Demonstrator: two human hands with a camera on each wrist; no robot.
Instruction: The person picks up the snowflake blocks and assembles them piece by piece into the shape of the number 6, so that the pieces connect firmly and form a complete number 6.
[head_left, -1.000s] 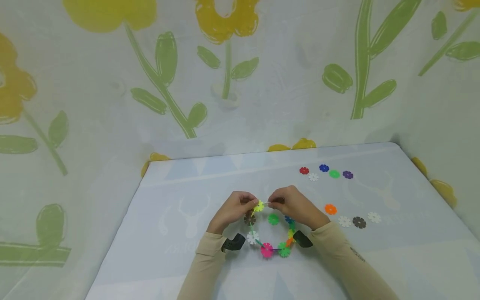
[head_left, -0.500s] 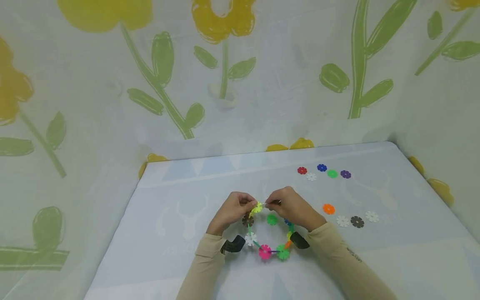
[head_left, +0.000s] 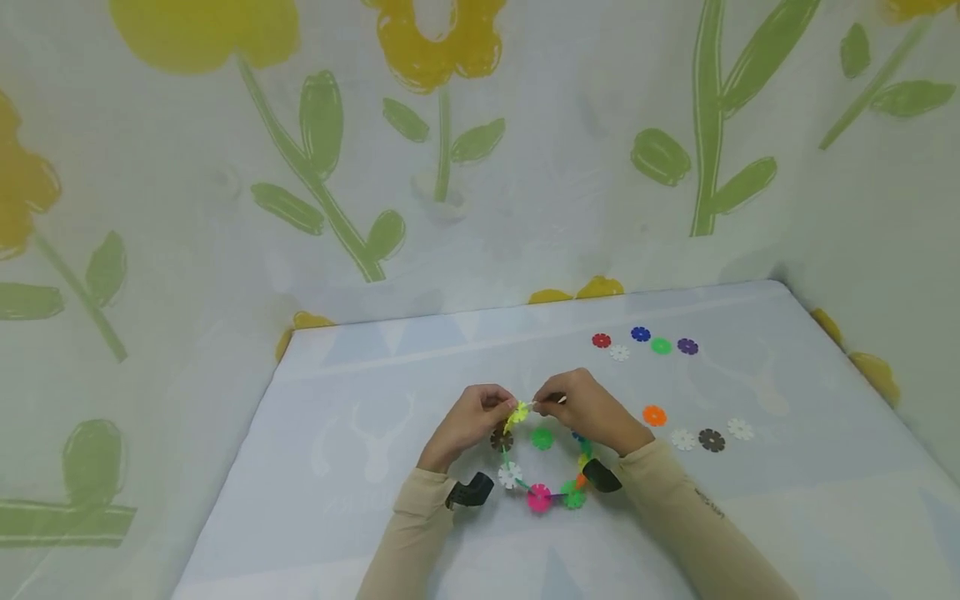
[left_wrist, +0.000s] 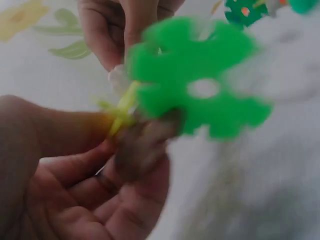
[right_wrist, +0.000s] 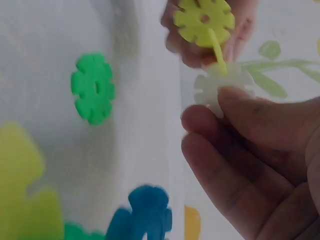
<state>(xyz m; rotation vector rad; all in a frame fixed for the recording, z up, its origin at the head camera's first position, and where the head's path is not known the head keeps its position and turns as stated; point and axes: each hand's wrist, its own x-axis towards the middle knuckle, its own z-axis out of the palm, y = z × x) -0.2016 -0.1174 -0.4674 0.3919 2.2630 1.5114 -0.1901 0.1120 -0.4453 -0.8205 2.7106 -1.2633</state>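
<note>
A chain of slotted snowflake discs curves between the hands in the head view, including a brown disc, a white disc and a pink disc. With thumb and fingers, my left hand pinches the chain's upper left end by a yellow disc. My right hand pinches another white disc against a yellow piece seen edge-on; how deep they join cannot be told. A blurred green disc stands close to the left wrist camera.
Inside the curve is a separate-looking green disc. To the right lie an orange disc, a dark brown disc and white ones. Farther back are red, blue, purple, green and white discs on the table.
Both hands keep their pinch at nearly the same spot. The chain's lower part sways slightly, and the head view has shifted a little.
</note>
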